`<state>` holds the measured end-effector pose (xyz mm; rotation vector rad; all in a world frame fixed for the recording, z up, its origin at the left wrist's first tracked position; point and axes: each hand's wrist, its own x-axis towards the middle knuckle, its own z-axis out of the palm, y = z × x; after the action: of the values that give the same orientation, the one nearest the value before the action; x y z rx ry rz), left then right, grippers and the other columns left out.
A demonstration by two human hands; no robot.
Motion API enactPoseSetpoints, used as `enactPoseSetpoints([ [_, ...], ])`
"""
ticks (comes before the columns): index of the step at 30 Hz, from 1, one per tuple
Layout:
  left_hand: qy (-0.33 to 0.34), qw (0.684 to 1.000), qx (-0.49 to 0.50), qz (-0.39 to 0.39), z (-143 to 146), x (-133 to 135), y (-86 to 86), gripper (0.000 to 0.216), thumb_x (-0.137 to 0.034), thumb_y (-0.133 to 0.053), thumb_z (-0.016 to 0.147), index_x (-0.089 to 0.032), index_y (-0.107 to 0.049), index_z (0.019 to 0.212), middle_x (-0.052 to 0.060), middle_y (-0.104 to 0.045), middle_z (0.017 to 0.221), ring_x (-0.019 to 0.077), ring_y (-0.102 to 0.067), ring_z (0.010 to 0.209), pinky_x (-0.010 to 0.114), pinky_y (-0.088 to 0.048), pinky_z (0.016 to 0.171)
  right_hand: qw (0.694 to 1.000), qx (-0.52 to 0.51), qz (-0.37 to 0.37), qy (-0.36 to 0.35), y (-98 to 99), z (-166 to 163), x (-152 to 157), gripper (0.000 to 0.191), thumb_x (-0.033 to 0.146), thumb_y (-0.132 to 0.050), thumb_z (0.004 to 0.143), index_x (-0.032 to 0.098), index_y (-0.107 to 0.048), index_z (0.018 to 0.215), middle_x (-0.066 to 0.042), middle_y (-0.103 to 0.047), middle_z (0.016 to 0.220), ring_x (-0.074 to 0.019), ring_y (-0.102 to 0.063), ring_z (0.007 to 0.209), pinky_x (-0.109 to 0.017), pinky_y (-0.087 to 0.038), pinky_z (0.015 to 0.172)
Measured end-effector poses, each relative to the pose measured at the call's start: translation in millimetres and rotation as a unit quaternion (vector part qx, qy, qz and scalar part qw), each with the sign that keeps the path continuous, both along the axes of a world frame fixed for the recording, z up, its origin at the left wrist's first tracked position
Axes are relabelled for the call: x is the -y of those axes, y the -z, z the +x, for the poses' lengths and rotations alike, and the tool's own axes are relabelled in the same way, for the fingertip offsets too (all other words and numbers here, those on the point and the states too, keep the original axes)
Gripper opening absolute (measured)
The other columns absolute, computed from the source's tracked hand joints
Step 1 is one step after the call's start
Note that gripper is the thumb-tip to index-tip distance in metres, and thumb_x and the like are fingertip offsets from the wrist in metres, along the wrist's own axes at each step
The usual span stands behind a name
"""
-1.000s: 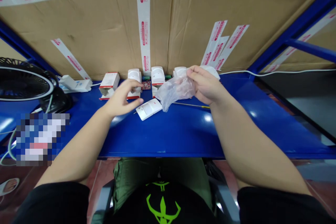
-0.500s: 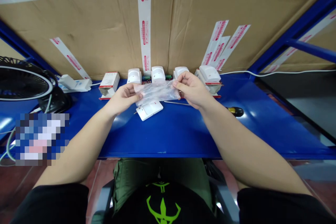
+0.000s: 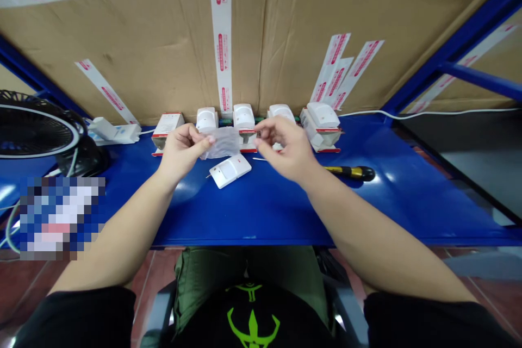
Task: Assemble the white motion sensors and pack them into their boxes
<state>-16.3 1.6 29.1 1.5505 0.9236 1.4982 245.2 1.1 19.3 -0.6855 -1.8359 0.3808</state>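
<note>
Nearest, a black shirt with a green mark (image 3: 253,321), down below the edge of the blue surface (image 3: 265,212). Two bare arms reaching forward over it. Left hand (image 3: 181,147) closed, pinching the left end of a small clear plastic bag (image 3: 222,142) between thumb and fingers and holding it up a little above the surface. Right hand (image 3: 281,147) just beside the bag's other end, thumb and first finger brought close together; too hard to tell whether gripping the bag's edge or only next to it. Right under the bag, lying flat on the surface, a white gadget (image 3: 229,169), turned a bit sideways and not touching either hand. Off to the right of the right hand, a screwdriver (image 3: 350,172) with a black and yellow handle, lying flat, its thin metal rod pointing left toward the gadget. Far over on the left, a black fan (image 3: 36,130) with a wire cage. Further back, a row of more white gadgets (image 3: 243,117) standing side by side, some on small white and red boxes (image 3: 167,125). Behind everything, a big brown cardboard wall (image 3: 163,54) with strips of white and red tape (image 3: 222,38) stuck on it, and blue metal bars (image 3: 457,49) off to the sides.
</note>
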Motion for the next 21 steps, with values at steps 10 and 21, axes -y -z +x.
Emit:
enactPoseSetpoints([
  [10,0.059,0.986,-0.135,0.075,18.9,22.3,2.0,0.04,-0.02,-0.094,0.072,-0.023,-0.062,0.096,-0.01,-0.057,0.061,0.0081,-0.052,0.052,0.019,-0.044,0.054,0.971,0.212,0.113,-0.009,12.4,-24.6,25.9,0.033,0.016,-0.056,0.105,0.016,-0.076,0.131,-0.012,-0.082,0.111,-0.0262,-0.076,0.099,-0.042,-0.064,0.089],
  [21,0.059,0.981,-0.183,0.012,11.4,15.2,5.1,0.028,-0.028,-0.091,0.078,-0.02,-0.069,0.093,-0.003,-0.064,0.07,0.0086,-0.053,0.053,0.021,-0.043,0.051,0.95,0.259,0.167,-0.047,2.2,2.9,1.8,0.03,0.017,-0.05,0.11,0.018,-0.076,0.096,-0.009,-0.078,0.095,-0.022,-0.071,0.09,-0.037,-0.059,0.082],
])
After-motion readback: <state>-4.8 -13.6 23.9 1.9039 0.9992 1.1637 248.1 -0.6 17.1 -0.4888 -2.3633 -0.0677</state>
